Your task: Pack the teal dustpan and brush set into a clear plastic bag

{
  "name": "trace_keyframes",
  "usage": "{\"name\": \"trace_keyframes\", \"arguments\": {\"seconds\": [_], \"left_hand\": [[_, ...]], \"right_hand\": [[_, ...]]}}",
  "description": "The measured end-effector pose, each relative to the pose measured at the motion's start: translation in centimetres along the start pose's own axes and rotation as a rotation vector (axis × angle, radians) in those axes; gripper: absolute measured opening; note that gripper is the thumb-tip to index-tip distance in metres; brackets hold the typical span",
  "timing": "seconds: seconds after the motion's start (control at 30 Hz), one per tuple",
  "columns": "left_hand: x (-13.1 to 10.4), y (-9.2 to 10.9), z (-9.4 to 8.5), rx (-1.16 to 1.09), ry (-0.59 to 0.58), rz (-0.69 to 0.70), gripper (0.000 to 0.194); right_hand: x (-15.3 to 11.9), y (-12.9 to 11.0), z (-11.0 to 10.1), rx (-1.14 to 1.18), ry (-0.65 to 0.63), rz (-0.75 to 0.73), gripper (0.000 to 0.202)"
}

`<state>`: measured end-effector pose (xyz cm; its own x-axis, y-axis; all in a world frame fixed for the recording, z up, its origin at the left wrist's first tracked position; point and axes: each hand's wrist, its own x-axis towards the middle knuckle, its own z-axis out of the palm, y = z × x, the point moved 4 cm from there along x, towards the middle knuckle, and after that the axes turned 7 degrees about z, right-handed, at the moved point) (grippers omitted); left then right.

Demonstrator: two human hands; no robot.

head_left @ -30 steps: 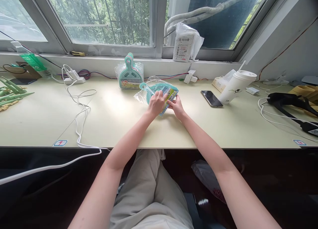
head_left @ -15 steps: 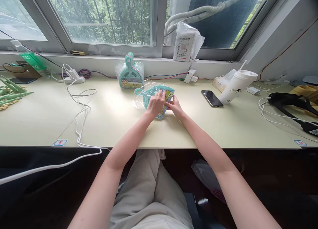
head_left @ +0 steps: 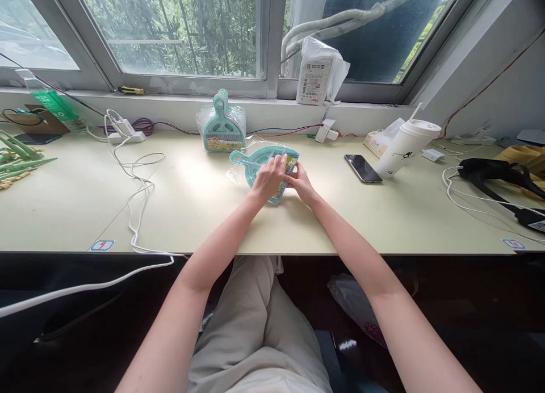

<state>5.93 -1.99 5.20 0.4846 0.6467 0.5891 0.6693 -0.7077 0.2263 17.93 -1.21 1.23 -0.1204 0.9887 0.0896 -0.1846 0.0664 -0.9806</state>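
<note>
A teal small dustpan-and-brush set (head_left: 251,161) in clear plastic lies tilted on the table, its handle pointing left and its yellow label toward the right. My left hand (head_left: 269,176) rests on top of it, fingers bent over the label and the plastic. At its right edge my right hand (head_left: 300,183) grips the set between thumb and fingers. Behind them, a stack of similar sets (head_left: 223,126) in plastic stands upright against the wall, a teal one in front.
On the right are a phone (head_left: 363,168), a white cup (head_left: 404,149) with a straw, a tissue pack and a black strap (head_left: 489,171). White cables (head_left: 138,211) cross the table at left. A green-labelled bottle (head_left: 53,104) leans at the far left.
The fingers of my left hand have shifted slightly over the label. The plastic over the set has moved a little; my right hand keeps its place.
</note>
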Motion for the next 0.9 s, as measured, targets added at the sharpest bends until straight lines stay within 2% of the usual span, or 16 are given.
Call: {"name": "trace_keyframes", "arguments": {"seconds": [0.27, 0.5, 0.77, 0.9], "left_hand": [[0.0, 0.1, -0.9, 0.104, 0.058, -0.069, 0.048], [-0.1, 0.9, -1.9, 0.325, -0.002, -0.048, 0.045], [-0.2, 0.7, -1.5, 0.369, 0.024, -0.001, 0.042], [-0.1, 0.4, -1.2, 0.357, -0.001, -0.016, 0.035]], "right_hand": [[0.0, 0.2, 0.3, -0.056, -0.046, 0.002, 0.061], [-0.1, 0.1, 0.5, -0.077, -0.093, -0.002, 0.063], [-0.2, -0.1, 0.7, -0.093, -0.115, 0.005, 0.065], [0.0, 0.1, 0.7, -0.109, -0.118, 0.013, 0.068]]}}
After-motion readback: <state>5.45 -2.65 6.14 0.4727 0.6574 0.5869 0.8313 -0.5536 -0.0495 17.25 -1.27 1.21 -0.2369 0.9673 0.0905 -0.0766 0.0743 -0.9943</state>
